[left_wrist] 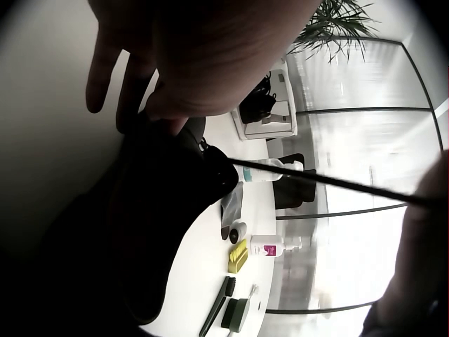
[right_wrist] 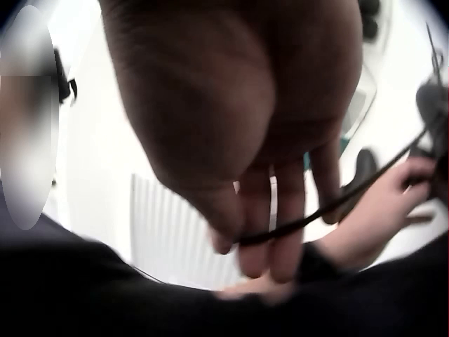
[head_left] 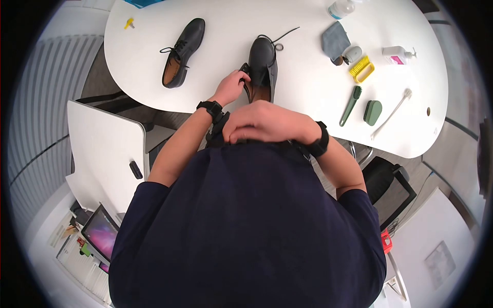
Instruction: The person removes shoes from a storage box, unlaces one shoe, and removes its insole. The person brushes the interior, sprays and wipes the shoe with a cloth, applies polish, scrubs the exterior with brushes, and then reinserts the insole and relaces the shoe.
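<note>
A black leather shoe lies on the white table in the head view, its heel toward the person. The left hand pinches the shoe's lace flap at its left side; in the left wrist view that hand is at the dark shoe. A black lace runs taut from the shoe toward the right. Close to the person's chest, the right hand pinches the lace; in the right wrist view the lace crosses the fingers of this hand, held between thumb and fingers.
Another black shoe with tied laces lies at the left. At the right are a grey cloth, yellow brush, green-handled brush, green block, white long-handled brush and pump bottle. A yellow item lies far left.
</note>
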Action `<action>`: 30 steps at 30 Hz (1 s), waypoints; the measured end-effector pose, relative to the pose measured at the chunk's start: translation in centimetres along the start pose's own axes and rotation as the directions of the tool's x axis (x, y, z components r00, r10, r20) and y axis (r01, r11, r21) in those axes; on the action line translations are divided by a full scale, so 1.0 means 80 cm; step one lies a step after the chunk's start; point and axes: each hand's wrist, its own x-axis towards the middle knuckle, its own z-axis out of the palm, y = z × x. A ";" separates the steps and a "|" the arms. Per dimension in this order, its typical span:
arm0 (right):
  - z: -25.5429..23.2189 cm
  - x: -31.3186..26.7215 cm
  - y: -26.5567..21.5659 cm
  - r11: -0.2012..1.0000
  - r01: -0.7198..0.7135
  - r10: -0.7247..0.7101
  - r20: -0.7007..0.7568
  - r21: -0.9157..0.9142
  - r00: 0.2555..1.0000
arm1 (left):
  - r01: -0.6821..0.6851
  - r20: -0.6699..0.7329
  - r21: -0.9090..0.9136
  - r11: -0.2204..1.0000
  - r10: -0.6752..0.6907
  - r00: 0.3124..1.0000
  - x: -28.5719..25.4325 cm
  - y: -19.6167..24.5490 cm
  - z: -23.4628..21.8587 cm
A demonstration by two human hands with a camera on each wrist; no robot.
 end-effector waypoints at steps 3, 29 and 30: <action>0.009 0.008 -0.032 0.987 0.158 -0.158 0.008 0.006 0.987 | 0.023 0.003 0.015 1.000 -0.023 1.000 -0.001 0.004 -0.001; -0.044 -0.006 0.240 0.753 -0.639 0.332 -0.747 -0.158 0.576 | 0.113 0.053 -0.006 0.994 -0.113 0.992 -0.009 0.013 -0.013; -0.040 -0.006 0.242 0.740 -0.632 0.277 -0.753 -0.228 0.596 | 0.104 0.048 -0.008 0.995 -0.104 0.993 -0.009 0.008 -0.012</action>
